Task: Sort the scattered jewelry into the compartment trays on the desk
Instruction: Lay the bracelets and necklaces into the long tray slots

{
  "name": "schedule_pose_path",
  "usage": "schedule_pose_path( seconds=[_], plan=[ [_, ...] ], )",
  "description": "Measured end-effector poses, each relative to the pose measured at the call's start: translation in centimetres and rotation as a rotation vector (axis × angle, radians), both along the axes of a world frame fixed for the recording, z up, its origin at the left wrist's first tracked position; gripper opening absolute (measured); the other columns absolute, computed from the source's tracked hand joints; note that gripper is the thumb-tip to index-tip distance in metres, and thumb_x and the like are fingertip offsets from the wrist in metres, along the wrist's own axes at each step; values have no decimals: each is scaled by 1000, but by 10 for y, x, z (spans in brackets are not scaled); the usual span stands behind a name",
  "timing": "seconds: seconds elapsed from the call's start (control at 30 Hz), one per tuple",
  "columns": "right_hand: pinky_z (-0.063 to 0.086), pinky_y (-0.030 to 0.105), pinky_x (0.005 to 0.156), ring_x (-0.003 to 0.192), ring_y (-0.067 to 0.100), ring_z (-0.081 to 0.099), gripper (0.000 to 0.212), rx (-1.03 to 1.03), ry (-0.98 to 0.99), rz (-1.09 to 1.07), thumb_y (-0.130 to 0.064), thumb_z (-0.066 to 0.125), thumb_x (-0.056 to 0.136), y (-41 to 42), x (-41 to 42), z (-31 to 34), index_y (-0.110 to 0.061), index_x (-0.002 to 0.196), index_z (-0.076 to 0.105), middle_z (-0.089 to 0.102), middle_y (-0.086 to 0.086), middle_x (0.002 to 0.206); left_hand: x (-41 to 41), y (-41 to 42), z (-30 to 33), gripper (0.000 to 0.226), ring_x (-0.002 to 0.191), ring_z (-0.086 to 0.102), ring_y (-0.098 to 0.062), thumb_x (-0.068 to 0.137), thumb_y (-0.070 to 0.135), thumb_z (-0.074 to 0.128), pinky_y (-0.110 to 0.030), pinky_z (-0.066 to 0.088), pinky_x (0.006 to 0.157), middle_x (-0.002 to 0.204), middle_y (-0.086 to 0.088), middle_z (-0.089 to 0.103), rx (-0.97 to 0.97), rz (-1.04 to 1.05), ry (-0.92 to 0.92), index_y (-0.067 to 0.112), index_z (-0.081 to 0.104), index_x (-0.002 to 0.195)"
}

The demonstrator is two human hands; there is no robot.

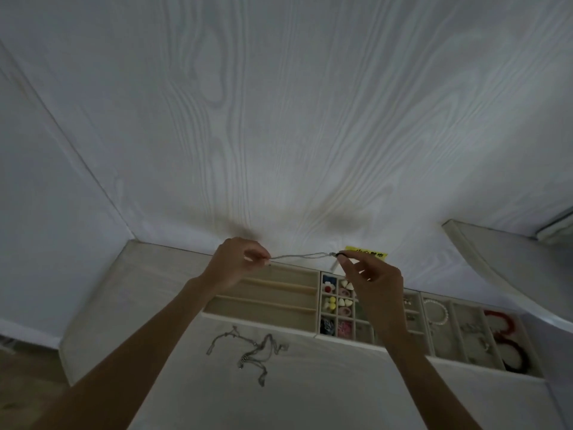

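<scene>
- Between the fingers of both hands, a thin silver chain [299, 256] is stretched out in the air.
- Left hand [237, 262] pinches one end; right hand [370, 282] pinches the other.
- Below the fingers sit beige trays with little boxes [319, 301].
- Nearer than the fingers, tangled silver chains [251, 352] lie on the white surface [310, 392].

Premises appear domestic, most likely a bedroom or dressing corner. A white desk [310, 392] stands against a white wood-grain wall panel [279, 103] filling the frame from 10 to 2 o'clock. Beige fabric-lined compartment trays [263, 301] holding hair ornaments, bracelets and scrunchies run from centre to 4 o'clock. Wood-look flooring [24, 377] shows at 8 o'clock. A yellow printed label [367, 253] is on the wall just above centre.
</scene>
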State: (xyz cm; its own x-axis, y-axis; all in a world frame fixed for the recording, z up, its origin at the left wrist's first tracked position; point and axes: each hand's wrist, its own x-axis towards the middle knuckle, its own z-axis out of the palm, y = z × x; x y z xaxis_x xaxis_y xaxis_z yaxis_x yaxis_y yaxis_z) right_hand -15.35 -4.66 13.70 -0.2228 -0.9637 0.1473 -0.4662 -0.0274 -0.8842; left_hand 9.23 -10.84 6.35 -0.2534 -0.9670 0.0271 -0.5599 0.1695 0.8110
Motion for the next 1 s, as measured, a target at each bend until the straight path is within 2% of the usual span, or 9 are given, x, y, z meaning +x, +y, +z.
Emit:
schedule_pose_path(
  seconds=[0.17, 0.27, 0.4, 0.6, 0.73, 0.8, 0.87, 0.93, 1.0],
  plan=[
    [38, 6, 47, 43, 1, 52, 8, 87, -82, -57, -17, 70, 82, -3, -5, -15, -20, 89, 73, 65, -5, 56, 5, -2, -18, 8, 76, 64, 6, 80, 29, 72, -6, 45, 70, 78, 23, 68, -29, 89, -93, 26, 75, 87],
    [40, 6, 46, 45, 0, 52, 8, 143, -168, -113, -18, 70, 82, -5, -6, -23, -22, 89, 72, 62, -8, 51, 12, -3, -24, 12, 76, 64, 4, 81, 28, 72, -11, 47, 73, 84, 15, 71, -59, 141, -139, 22, 76, 91],
    [42, 7, 45, 47, 4, 54, 7, 189, -221, -166, -21, 70, 82, -9, -10, -31, -27, 86, 70, 63, 0, 57, 15, -10, -31, 14, 79, 67, -1, 77, 25, 75, -17, 50, 78, 85, 10, 73, 0, 152, -75, 19, 76, 90],
    [41, 8, 44, 40, 0, 50, 9, 220, -264, -235, -16, 71, 80, -12, -23, -48, -25, 84, 71, 56, -10, 42, 1, -15, -40, 15, 80, 67, -3, 75, 21, 78, -15, 51, 79, 86, 7, 73, 56, 153, 19, 15, 76, 88],
    [37, 9, 41, 39, 1, 44, 10, 281, -179, -200, -17, 71, 81, -16, -21, -62, -18, 90, 73, 54, -10, 42, 5, -14, -49, 14, 78, 64, -2, 76, 25, 77, -23, 52, 77, 88, 6, 73, 76, 173, -89, 18, 77, 88],
    [36, 10, 40, 43, 9, 46, 12, 296, -144, -190, -17, 71, 81, -21, -17, -67, -15, 92, 74, 55, -3, 46, 9, -11, -49, 13, 80, 63, -3, 78, 28, 75, -21, 47, 71, 89, 9, 72, 68, 187, -183, 22, 76, 90],
    [37, 10, 38, 39, 4, 47, 10, 325, -138, -172, -16, 70, 82, -26, -9, -73, -18, 91, 72, 57, -6, 45, 13, -9, -48, 13, 85, 65, -7, 80, 29, 72, -20, 44, 70, 92, 10, 72, 43, 216, -297, 25, 75, 92],
    [46, 15, 45, 45, 1, 57, 9, 341, -119, -147, -15, 71, 81, -30, -2, -81, -22, 88, 71, 66, -7, 54, 18, -8, -47, 14, 88, 66, -11, 82, 30, 70, -24, 45, 73, 96, 10, 72, 23, 253, -399, 27, 75, 95],
    [54, 28, 61, 59, 14, 65, 10, 351, -51, -113, -17, 72, 80, -34, 4, -91, -15, 89, 75, 71, 2, 67, 21, -8, -49, 15, 90, 66, -13, 84, 30, 68, -25, 46, 74, 100, 9, 72, 14, 263, -476, 27, 74, 97]
  ],
)
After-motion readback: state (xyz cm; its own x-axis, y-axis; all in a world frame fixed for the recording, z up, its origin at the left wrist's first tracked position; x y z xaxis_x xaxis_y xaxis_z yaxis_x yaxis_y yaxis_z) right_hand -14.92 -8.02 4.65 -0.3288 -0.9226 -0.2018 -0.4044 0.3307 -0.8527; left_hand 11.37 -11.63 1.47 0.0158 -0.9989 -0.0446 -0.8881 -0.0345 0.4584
